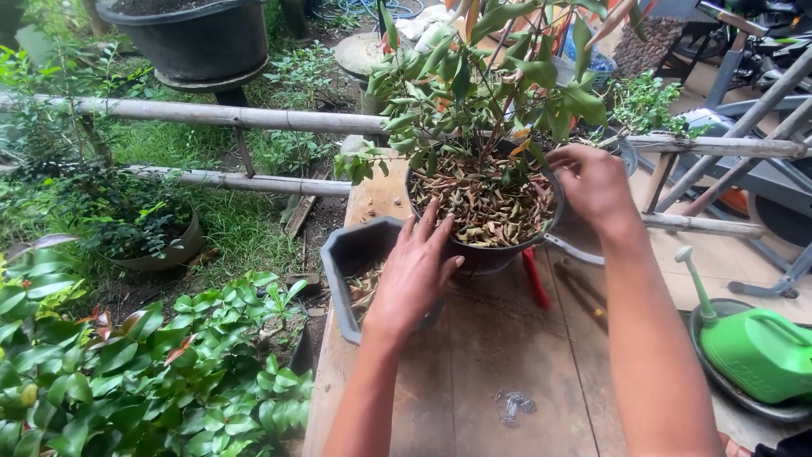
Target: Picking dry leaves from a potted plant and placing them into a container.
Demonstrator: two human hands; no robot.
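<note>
A round black pot point(499, 250) stands on a wooden table point(499, 355). It holds a leafy plant point(491, 76), and dry fallen leaves cover its soil. My left hand point(416, 271) lies flat against the pot's near left side, fingers spread. My right hand point(596, 182) grips the pot's right rim. A grey rectangular planter point(347, 254) sits just left of the pot, partly under my left hand. Red-handled pruners point(534, 279) lie under the pot's right side.
A green watering can point(753, 351) rests in a basin at the right. Bamboo rails point(220, 114) run behind the table. Potted shrubs point(144, 364) fill the left. A large black tub point(199, 42) stands at the back. Metal frames point(744, 127) stand at the right.
</note>
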